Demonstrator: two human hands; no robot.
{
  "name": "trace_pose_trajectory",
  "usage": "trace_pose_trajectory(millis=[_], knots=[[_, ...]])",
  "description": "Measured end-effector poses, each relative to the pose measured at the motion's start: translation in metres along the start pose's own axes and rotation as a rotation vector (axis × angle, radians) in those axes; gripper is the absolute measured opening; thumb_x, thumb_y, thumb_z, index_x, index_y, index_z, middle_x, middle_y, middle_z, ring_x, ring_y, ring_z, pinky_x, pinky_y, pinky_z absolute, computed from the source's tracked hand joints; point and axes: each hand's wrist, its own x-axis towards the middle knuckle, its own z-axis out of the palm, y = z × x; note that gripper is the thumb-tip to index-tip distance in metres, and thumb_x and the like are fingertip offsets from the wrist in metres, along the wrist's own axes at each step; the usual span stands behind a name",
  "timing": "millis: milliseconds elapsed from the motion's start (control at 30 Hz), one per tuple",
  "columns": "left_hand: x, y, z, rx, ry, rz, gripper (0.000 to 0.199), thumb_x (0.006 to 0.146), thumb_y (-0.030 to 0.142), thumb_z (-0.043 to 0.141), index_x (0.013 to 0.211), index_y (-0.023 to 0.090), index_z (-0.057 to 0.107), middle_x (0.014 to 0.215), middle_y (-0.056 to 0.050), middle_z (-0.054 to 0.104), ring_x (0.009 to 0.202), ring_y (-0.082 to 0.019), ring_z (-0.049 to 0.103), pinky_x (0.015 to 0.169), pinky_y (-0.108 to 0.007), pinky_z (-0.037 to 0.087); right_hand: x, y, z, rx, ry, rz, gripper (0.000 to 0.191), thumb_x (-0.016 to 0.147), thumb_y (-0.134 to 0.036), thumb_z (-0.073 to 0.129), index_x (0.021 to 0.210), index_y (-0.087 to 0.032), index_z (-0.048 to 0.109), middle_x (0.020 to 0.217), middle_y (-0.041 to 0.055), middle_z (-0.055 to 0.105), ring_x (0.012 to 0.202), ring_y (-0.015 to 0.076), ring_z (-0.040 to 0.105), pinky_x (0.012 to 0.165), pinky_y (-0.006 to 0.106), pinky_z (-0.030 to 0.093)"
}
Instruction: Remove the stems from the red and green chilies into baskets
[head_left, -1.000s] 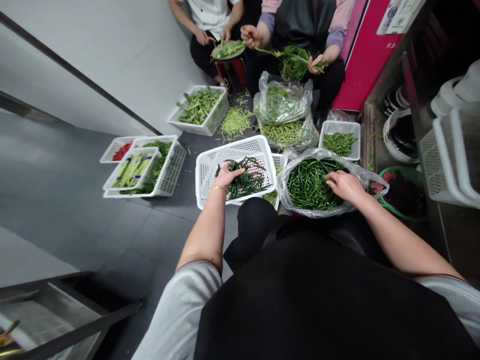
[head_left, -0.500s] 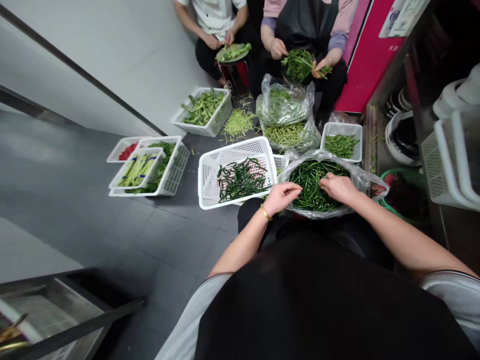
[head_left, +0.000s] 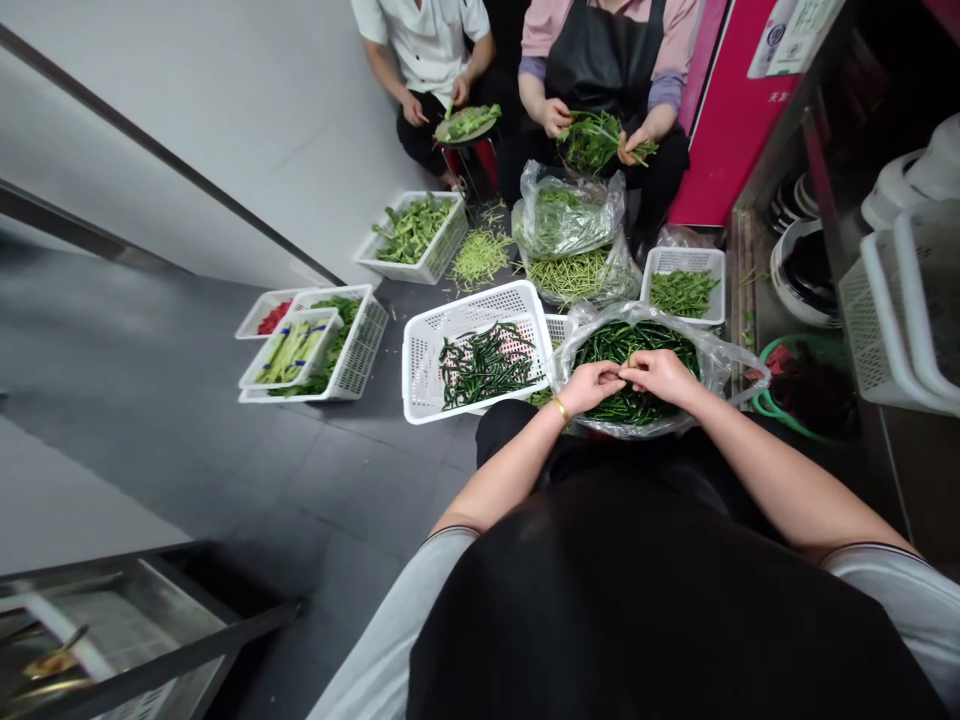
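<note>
Dark green chili peppers point(head_left: 637, 340) fill a clear plastic bag point(head_left: 712, 372) close in front of my body. Above the bag, my left hand point(head_left: 592, 385) and my right hand point(head_left: 660, 376) meet at the fingertips, both pinched closed. Whatever lies between the fingers is too small to make out. To the left of the bag stands a white perforated basket point(head_left: 420, 350) with more dark green peppers point(head_left: 491, 368) in it.
Baskets of greens point(head_left: 412, 228) and wrapped stalks point(head_left: 292, 350) stand left on the floor. Ahead are trimmings point(head_left: 480, 256), a bag of greens point(head_left: 570, 225) and two seated people handling vegetables. A small basket point(head_left: 684, 318), green basket point(head_left: 766, 402) and shelf are right.
My left hand has moved right and my right hand slightly left, so their fingertips now meet over the bag. The view has shifted slightly.
</note>
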Motion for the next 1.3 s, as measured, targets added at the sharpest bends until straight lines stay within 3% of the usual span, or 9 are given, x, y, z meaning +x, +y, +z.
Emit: trace_pose_trajectory(millis=[133,233,333,433,567,667,867,1000,1300], knots=[[0.003,0.005,0.008,-0.221,-0.061,-0.211,0.018,0.083,0.028,0.067,0.079,0.011,0.064,0.063,-0.004,0.065,0.052,-0.010,0.061,0.051,-0.020,0.046,-0.005,-0.010,0.007,-0.308,0.156,0.018,0.034,0.098,-0.033,0.038,0.096,-0.013,0.065,0.101,0.0149,0.066,0.088,0.0221,0.062,0.071,0.028,0.041],[-0.001,0.002,-0.001,-0.431,0.027,-0.395,0.017,0.083,0.028,0.067,0.083,0.011,0.063,0.063,-0.003,0.065,0.052,-0.011,0.062,0.052,-0.021,0.049,-0.003,-0.009,0.026,-0.500,0.025,0.051,0.036,0.100,-0.028,0.031,0.112,-0.012,0.062,0.111,0.0180,0.061,0.092,0.0242,0.062,0.069,0.029,0.042],[0.000,-0.004,-0.006,-0.602,0.262,-0.499,0.013,0.089,0.024,0.056,0.085,0.012,0.059,0.063,-0.003,0.063,0.056,-0.012,0.065,0.057,-0.024,0.053,0.002,-0.009,0.038,-0.542,-0.115,0.035,0.036,0.097,-0.022,0.037,0.128,-0.018,0.055,0.121,0.0170,0.056,0.096,0.0242,0.063,0.069,0.030,0.044],[-0.004,-0.004,-0.008,-0.624,0.438,-0.418,0.012,0.090,0.022,0.054,0.085,0.012,0.058,0.066,-0.002,0.063,0.058,-0.012,0.065,0.057,-0.024,0.053,-0.006,-0.013,0.029,-0.496,-0.094,0.062,0.039,0.097,-0.023,0.038,0.132,-0.019,0.054,0.125,0.0160,0.055,0.096,0.0241,0.064,0.071,0.030,0.047],[-0.037,0.013,-0.019,-0.517,0.298,-0.166,0.028,0.082,0.039,0.069,0.086,0.011,0.064,0.071,-0.004,0.066,0.058,-0.012,0.065,0.053,-0.022,0.050,-0.049,-0.014,0.002,-0.286,0.054,-0.027,0.037,0.100,-0.034,0.035,0.122,-0.020,0.062,0.118,0.0119,0.062,0.100,0.0232,0.063,0.079,0.032,0.049],[-0.064,0.027,-0.033,-0.434,0.286,-0.056,0.038,0.077,0.049,0.073,0.085,0.013,0.067,0.070,-0.003,0.067,0.058,-0.012,0.064,0.054,-0.022,0.050,-0.080,-0.010,-0.002,-0.113,-0.014,-0.145,0.035,0.100,-0.038,0.037,0.112,-0.022,0.066,0.108,0.0087,0.067,0.095,0.0206,0.064,0.083,0.031,0.050],[-0.095,0.019,-0.036,-0.349,0.346,-0.065,0.037,0.078,0.051,0.072,0.080,0.015,0.067,0.065,-0.001,0.065,0.053,-0.010,0.060,0.052,-0.022,0.048,-0.095,-0.001,0.056,-0.224,-0.432,-0.142,0.032,0.097,-0.028,0.040,0.106,-0.018,0.069,0.099,0.0106,0.067,0.084,0.0213,0.065,0.074,0.030,0.049],[-0.123,0.003,-0.040,-0.275,0.379,-0.119,0.036,0.079,0.050,0.072,0.080,0.015,0.068,0.066,-0.002,0.066,0.054,-0.010,0.061,0.052,-0.022,0.048,-0.097,0.002,0.092,-0.244,-0.525,-0.126,0.038,0.093,-0.023,0.044,0.125,-0.019,0.064,0.107,0.0120,0.064,0.095,0.0221,0.064,0.079,0.030,0.048],[-0.164,-0.025,-0.053,-0.232,0.500,-0.179,0.034,0.079,0.049,0.071,0.080,0.015,0.069,0.066,-0.002,0.066,0.054,-0.010,0.061,0.053,-0.022,0.049,-0.124,-0.002,0.116,0.039,-0.734,-0.074,0.055,0.091,-0.034,0.049,0.147,-0.030,0.047,0.115,0.0081,0.069,0.100,0.0230,0.067,0.087,0.031,0.049]])
